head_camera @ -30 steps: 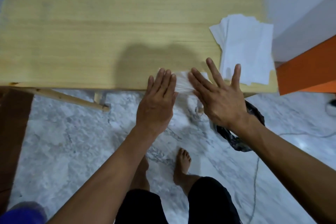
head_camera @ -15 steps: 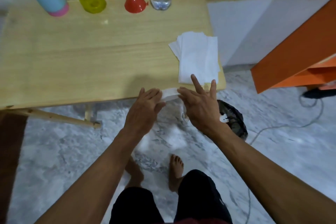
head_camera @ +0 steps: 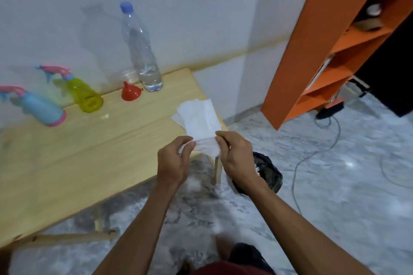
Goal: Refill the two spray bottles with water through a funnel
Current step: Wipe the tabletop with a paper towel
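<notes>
Two hands now hold a crumpled white tissue (head_camera: 206, 146) lifted just past the near right corner of the wooden bench (head_camera: 67, 154), where half a second ago both lay with straighter fingers on it at the bench edge. The orange shelf unit (head_camera: 330, 35) stands right of the bench on the marble floor (head_camera: 335, 185), and more of it shows than before, as the view has swung up and to the right. A clear water bottle (head_camera: 143, 51) with a blue cap stands upright at the back of the bench by the wall, with water only in its lower part; no label can be read. The blue spray bottle (head_camera: 42, 107) and the yellow spray bottle (head_camera: 83, 92), both with pink heads, stand at the back left, the yellow one between the blue one and the red funnel (head_camera: 130, 94), which sits mouth down just beside the water bottle. A stack of white tissues (head_camera: 199, 116) lies on the right end of the bench. The left hand (head_camera: 173, 161) pinches the tissue's left side, its grip closed on it; the right hand (head_camera: 237, 154) curls round the right side. A dark bag (head_camera: 268, 169) lies on the floor below the right wrist.
</notes>
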